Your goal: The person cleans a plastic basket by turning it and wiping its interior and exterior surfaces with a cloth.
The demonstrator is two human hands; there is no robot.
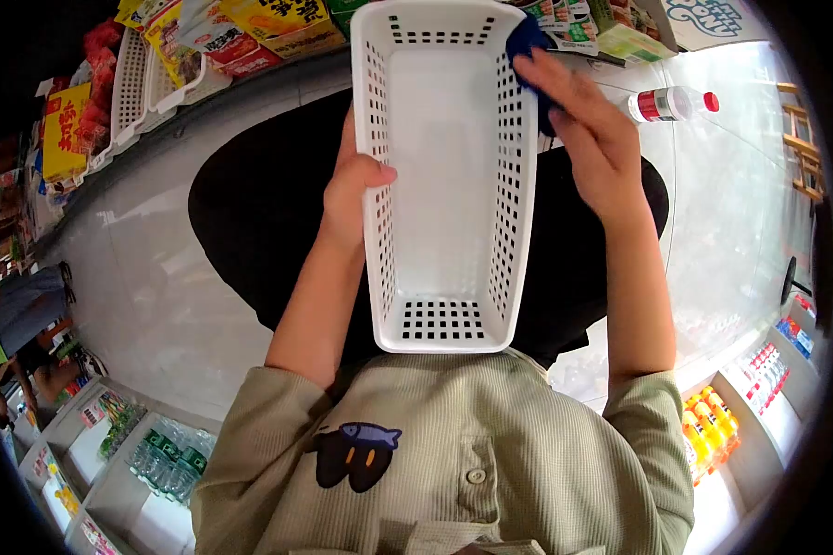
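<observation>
While the left hand [354,190] grips the left wall of the white basket [435,148], its thumb hooked over the rim, the right hand [594,139] grasps a dark blue cloth [526,42] at the far end of the right wall. The basket is over the person's lap, opening towards the camera, its near end just by the green shirt [491,435]; whether they touch is unclear. Beyond the right hand, a red-capped bottle [671,104] lies on its side on the pale floor [139,287]. Bright packets [268,28] and more baskets [148,79] line the far left. Orange bottles [710,425] stand at the lower right.
</observation>
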